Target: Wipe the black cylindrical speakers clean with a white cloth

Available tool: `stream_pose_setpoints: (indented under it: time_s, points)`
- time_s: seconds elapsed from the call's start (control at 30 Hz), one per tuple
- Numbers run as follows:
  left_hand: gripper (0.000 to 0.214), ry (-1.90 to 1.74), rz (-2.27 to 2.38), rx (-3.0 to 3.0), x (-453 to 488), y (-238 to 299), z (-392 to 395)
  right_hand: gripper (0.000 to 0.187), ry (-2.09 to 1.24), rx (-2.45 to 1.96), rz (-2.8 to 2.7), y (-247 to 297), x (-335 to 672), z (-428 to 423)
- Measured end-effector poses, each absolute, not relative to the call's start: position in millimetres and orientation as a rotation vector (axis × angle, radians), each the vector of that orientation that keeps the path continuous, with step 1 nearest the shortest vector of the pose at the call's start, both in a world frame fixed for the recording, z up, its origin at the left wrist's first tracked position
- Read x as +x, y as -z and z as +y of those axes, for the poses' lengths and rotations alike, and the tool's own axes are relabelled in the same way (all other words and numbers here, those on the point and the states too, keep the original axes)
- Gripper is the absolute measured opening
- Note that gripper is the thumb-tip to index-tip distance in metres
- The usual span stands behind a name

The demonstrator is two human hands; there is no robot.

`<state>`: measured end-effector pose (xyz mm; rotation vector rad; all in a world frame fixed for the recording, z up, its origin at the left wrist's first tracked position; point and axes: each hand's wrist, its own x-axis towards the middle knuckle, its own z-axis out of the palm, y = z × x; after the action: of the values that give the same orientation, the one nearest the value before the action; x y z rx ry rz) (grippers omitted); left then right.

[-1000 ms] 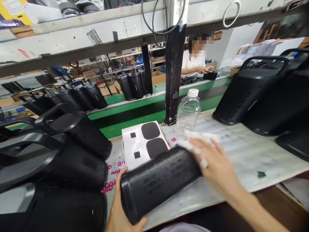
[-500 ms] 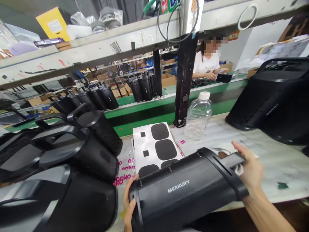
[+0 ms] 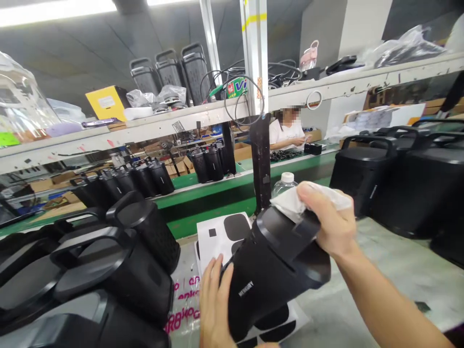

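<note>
A black portable speaker [image 3: 261,290] marked MERKURY is held tilted in front of me, its handle end up and to the right. My left hand [image 3: 216,299] grips its lower left side, fingers curled round the edge. Over the handle end, my right hand [image 3: 328,217] is closed on a white cloth [image 3: 290,203] and presses it to the speaker's top; whether it is fabric or paper I cannot tell. Beneath the speaker lie white sheets [image 3: 206,224] with black rounded-square stickers.
Several similar black speakers [image 3: 119,261] crowd the left, and more speakers [image 3: 406,183] stand at right. A clear bottle [image 3: 286,180] stands behind my right hand. Overhead runs a white shelf [image 3: 155,118] with a dark post [image 3: 261,164]. Across the green conveyor [image 3: 210,210] sits a co-worker [image 3: 288,130].
The speaker has turned from lying nearly level to tilted, its handle end raised. My right hand has moved up and left to its top, and the white cloth shows clearly. The view has tilted upward.
</note>
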<state>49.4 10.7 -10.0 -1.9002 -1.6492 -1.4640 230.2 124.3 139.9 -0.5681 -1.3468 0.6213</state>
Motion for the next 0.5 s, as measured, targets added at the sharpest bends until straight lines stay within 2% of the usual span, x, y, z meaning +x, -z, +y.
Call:
stream_pose_setpoints:
  time_s: [0.07,0.13,0.33,0.4,0.5]
  points:
    - [0.124,1.406,-1.683,-1.849,68,-8,21,0.050,-0.584,-0.504,-1.489,-144,216,121]
    - [0.130,1.370,-1.774,-1.762,79,-20,32,0.045,-0.452,-0.456,-1.629,-146,209,121]
    - [0.119,1.460,-1.884,-1.650,62,-16,47,0.015,0.189,-0.505,-1.466,-125,200,104]
    - [0.116,1.500,-1.879,-1.623,48,-7,49,0.020,0.323,-0.473,-1.674,-112,191,89]
    - [0.094,1.569,-1.800,-1.644,31,8,53,0.035,0.319,-0.498,-2.029,-106,174,69]
